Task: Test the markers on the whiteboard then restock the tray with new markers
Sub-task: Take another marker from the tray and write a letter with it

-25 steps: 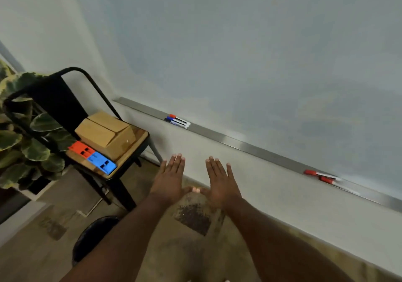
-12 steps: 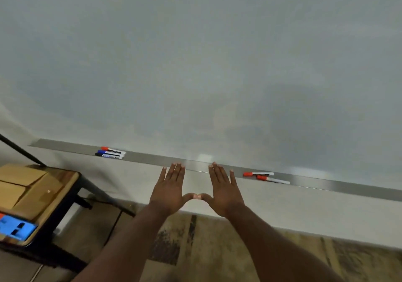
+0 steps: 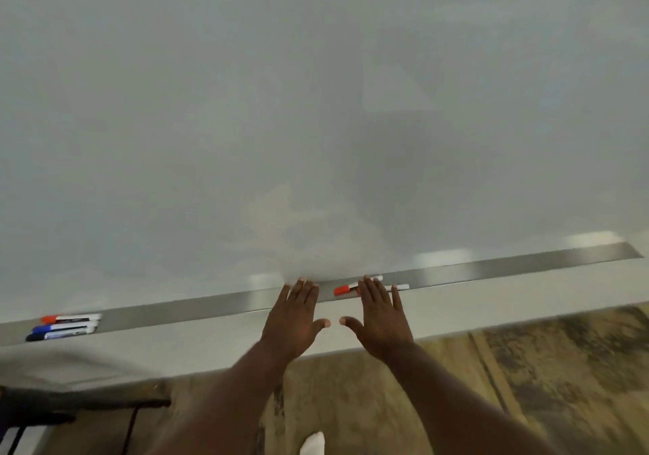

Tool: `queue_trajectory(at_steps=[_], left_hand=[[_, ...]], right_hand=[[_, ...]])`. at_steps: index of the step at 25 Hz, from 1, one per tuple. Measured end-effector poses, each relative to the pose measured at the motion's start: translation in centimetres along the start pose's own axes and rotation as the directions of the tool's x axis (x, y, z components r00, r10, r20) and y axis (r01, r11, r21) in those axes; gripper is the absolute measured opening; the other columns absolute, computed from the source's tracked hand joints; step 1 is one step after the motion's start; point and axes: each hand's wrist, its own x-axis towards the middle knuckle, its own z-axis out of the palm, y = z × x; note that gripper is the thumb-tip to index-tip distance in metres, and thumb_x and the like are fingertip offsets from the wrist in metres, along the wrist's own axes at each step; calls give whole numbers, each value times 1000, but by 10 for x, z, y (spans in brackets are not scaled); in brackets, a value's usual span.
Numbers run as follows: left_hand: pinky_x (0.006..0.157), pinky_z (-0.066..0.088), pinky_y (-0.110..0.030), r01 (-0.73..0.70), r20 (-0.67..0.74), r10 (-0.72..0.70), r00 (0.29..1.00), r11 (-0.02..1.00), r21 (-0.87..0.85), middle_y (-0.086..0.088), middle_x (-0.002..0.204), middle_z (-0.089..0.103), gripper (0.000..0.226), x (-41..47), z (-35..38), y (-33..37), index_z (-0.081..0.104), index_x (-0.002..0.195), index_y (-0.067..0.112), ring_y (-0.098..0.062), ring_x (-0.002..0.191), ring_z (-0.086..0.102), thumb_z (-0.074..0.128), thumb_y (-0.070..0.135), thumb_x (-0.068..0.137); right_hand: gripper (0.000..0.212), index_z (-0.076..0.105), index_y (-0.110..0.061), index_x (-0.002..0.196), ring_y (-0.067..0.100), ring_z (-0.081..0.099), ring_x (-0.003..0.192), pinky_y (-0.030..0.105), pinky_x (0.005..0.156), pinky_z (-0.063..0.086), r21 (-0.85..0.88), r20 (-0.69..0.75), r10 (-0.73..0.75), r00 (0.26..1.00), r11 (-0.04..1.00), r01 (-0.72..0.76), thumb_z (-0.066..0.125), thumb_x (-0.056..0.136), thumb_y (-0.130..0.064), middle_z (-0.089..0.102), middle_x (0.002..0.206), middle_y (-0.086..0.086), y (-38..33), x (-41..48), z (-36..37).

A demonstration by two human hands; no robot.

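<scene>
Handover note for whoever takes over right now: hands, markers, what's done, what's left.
Left hand: open, empty, held flat before the tray.
Right hand: open, empty; its fingers partly cover two markers on the tray, and contact is unclear.
Three more markers (red, blue, dark) lie at the tray's left end.
Done: nothing that shows. The whiteboard has no marks in this view.
Left: test every marker, then restock. New markers are not in view.

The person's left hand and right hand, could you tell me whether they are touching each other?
Apart. The head view shows pale wall between the thumb tips of the left hand and right hand.
</scene>
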Motion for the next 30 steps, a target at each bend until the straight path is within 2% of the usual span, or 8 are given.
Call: queue_trajectory(at_steps=[3, 5, 8, 14, 18, 21, 27, 30], left_hand=[[122, 3, -39, -32, 20, 33, 999, 998, -48, -6, 164, 18, 72, 34, 3, 8, 20, 156, 12, -22, 153, 11, 34, 55, 100], [119, 21, -39, -47, 49, 50, 998, 996, -70, -5, 157, 35, 63, 54, 8, 12, 31, 152, 14, -23, 146, 30, 46, 47, 100], [100, 42, -39, -72, 66, 76, 995, 996, -59, -1, 141, 53, 52, 78, 21, 16, 43, 142, 17, -23, 126, 53, 51, 43, 98], [91, 43, -37, -4, 65, 9, 998, 997, -72, -1, 126, 62, 36, 108, 40, 31, 52, 131, 20, -24, 112, 60, 50, 35, 98], [76, 46, -35, 32, 89, -28, 996, 999, -35, 0, 93, 67, 14, 115, 47, 40, 69, 98, 22, -24, 88, 66, 66, 29, 86], [61, 47, -34, 80, 69, -78, 995, 996, -26, 2, 73, 63, 15, 114, 60, 44, 69, 76, 22, -22, 69, 62, 81, 28, 70], [74, 48, -38, 152, 53, -149, 987, 986, -70, -4, 87, 66, 10, 112, 56, 50, 66, 91, 15, -27, 82, 64, 65, 23, 86], [68, 48, -36, 149, 46, -146, 988, 987, -67, -3, 76, 68, 10, 105, 48, 51, 59, 91, 15, -26, 71, 67, 65, 18, 84]], right_hand=[[108, 1, -16, 161, 17, -7, 155, 45, 123, -12, 27, 13, 85, 996, 996, -85, -2, 76, -83, 2, 169, 1, 21, 10, 1], [108, 3, -17, 161, 16, -5, 155, 45, 122, -12, 41, 32, 140, 990, 989, -141, -6, 74, -82, 5, 169, 0, 33, 19, 4], [99, 7, -18, 161, 17, -3, 155, 45, 123, -10, 49, 51, 182, 982, 982, -185, 3, 83, -79, 10, 168, -1, 43, 31, 7], [81, 7, -20, 161, 17, -3, 155, 46, 123, -9, 61, 112, 153, 982, 985, -161, 24, 98, -68, 9, 169, -1, 59, 42, 12], [81, 11, -21, 161, 16, 0, 155, 45, 124, -7, 76, 97, 113, 989, 990, -121, 20, 96, -68, 13, 168, -2, 69, 47, 11], [78, 11, -20, 160, 16, 1, 155, 45, 125, -5, 77, 100, 94, 991, 992, -102, 20, 98, -66, 13, 168, -2, 71, 48, 9], [72, 13, -21, 160, 15, 2, 155, 47, 125, -3, 78, 67, 76, 995, 994, -81, 25, 102, -62, 14, 168, -2, 68, 46, 8], [68, 14, -22, 160, 15, 1, 155, 45, 125, -6, 92, 24, 57, 998, 994, -59, 27, 104, -57, 14, 168, -3, 65, 43, 6]])
